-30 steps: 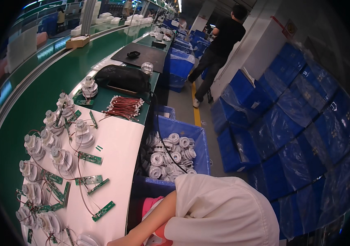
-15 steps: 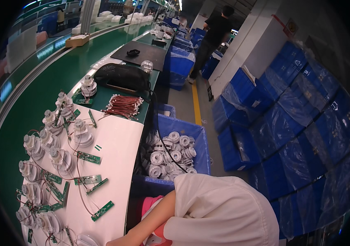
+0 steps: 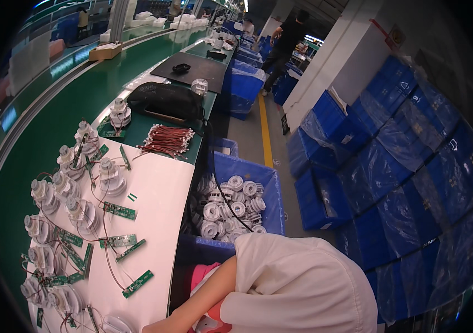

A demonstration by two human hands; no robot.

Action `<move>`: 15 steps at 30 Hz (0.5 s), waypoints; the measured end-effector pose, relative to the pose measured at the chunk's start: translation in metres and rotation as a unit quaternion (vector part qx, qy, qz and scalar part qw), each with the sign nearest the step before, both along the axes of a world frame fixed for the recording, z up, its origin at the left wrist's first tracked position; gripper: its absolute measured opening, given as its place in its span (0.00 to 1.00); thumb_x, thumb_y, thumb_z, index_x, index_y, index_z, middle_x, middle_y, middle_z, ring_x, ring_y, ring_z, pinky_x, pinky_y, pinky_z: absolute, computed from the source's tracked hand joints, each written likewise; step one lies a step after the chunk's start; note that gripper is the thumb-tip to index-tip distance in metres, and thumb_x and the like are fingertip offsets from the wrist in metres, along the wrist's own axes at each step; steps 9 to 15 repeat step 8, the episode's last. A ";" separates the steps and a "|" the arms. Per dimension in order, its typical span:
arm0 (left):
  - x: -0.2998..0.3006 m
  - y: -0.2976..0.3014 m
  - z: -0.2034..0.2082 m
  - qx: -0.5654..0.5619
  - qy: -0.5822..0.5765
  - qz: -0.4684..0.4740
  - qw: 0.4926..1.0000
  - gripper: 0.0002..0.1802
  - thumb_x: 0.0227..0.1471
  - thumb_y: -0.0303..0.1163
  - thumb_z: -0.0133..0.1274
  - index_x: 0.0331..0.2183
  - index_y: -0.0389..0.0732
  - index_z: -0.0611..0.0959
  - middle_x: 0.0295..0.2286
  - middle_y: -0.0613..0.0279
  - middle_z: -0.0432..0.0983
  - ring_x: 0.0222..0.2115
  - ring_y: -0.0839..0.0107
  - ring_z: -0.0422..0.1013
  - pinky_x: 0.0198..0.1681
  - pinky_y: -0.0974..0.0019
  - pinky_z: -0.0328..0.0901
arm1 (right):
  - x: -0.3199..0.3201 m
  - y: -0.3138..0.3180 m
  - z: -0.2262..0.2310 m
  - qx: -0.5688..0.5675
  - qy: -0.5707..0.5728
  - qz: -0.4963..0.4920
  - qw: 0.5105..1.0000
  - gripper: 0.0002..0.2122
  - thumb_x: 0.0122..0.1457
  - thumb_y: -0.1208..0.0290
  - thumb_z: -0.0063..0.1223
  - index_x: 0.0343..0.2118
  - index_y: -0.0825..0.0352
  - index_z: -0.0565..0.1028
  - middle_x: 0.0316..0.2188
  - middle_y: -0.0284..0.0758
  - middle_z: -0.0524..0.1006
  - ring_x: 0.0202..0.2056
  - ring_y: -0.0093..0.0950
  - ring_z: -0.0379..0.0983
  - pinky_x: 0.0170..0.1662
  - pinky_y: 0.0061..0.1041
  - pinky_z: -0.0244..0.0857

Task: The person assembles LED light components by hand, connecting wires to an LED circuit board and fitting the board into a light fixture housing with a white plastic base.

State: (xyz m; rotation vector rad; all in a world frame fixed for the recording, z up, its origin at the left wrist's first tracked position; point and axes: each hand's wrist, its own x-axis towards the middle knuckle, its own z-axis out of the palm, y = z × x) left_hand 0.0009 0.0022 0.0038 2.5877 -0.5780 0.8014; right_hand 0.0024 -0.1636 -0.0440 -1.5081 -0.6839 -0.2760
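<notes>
Glossy white plastic parts (image 3: 231, 208), matt cloth sleeve (image 3: 297, 286)

Small white round motor housings (image 3: 89, 213) with red wires, scattered on white mat at nine o'clock; green circuit boards (image 3: 119, 210) lying flat among them

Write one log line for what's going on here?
hands: out of view | arm: bare, beside white mat | mat: white motors, green boards | blue bin: white parts

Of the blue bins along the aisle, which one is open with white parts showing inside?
The blue bin right beside the white work mat, just ahead of the person's white sleeve. It is heaped with white round parts; the stacked blue bins opposite are wrapped in clear plastic.
</notes>
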 end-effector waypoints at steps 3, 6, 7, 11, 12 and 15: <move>0.001 0.002 -0.001 -0.024 0.015 -0.004 1.000 0.06 0.45 0.28 0.54 0.27 0.34 0.77 0.24 0.54 0.74 0.25 0.63 0.70 0.31 0.66 0.65 | 0.001 0.000 0.000 0.001 0.002 0.002 1.000 0.06 0.47 0.74 0.54 0.19 0.69 0.72 0.15 0.36 0.69 0.16 0.30 0.66 0.18 0.26 0.59; 0.003 -0.003 0.005 0.037 -0.030 -0.021 0.999 0.06 0.45 0.27 0.54 0.28 0.34 0.77 0.25 0.54 0.74 0.26 0.62 0.70 0.33 0.64 0.65 | 0.001 -0.001 -0.001 -0.004 0.006 0.002 1.000 0.06 0.47 0.73 0.54 0.19 0.68 0.72 0.15 0.37 0.69 0.16 0.30 0.66 0.19 0.26 0.59; 0.001 0.002 -0.004 -0.018 0.000 -0.005 1.000 0.06 0.45 0.27 0.54 0.28 0.35 0.77 0.25 0.54 0.74 0.26 0.62 0.70 0.34 0.64 0.65 | 0.001 0.000 0.001 -0.006 0.007 0.001 1.000 0.05 0.47 0.73 0.54 0.19 0.68 0.73 0.15 0.37 0.69 0.16 0.31 0.66 0.19 0.27 0.59; 0.000 0.005 -0.008 -0.074 0.030 0.010 0.997 0.06 0.45 0.28 0.54 0.28 0.35 0.77 0.25 0.54 0.74 0.27 0.62 0.70 0.34 0.63 0.65 | 0.001 0.000 0.002 -0.006 0.006 0.003 1.000 0.05 0.47 0.73 0.54 0.19 0.68 0.73 0.15 0.37 0.69 0.16 0.31 0.66 0.19 0.27 0.59; 0.000 0.005 -0.008 -0.074 0.030 0.010 0.997 0.06 0.45 0.28 0.54 0.28 0.35 0.77 0.25 0.54 0.74 0.27 0.62 0.70 0.34 0.63 0.65 | 0.001 0.000 0.002 -0.006 0.006 0.003 1.000 0.05 0.47 0.73 0.54 0.19 0.68 0.73 0.15 0.37 0.69 0.16 0.31 0.66 0.19 0.27 0.59; 0.000 0.005 -0.008 -0.074 0.030 0.010 0.997 0.06 0.45 0.28 0.54 0.28 0.35 0.77 0.25 0.54 0.74 0.27 0.62 0.70 0.34 0.63 0.65 | 0.001 0.000 0.002 -0.006 0.006 0.003 1.000 0.05 0.47 0.73 0.54 0.19 0.68 0.73 0.15 0.37 0.69 0.16 0.31 0.66 0.19 0.27 0.59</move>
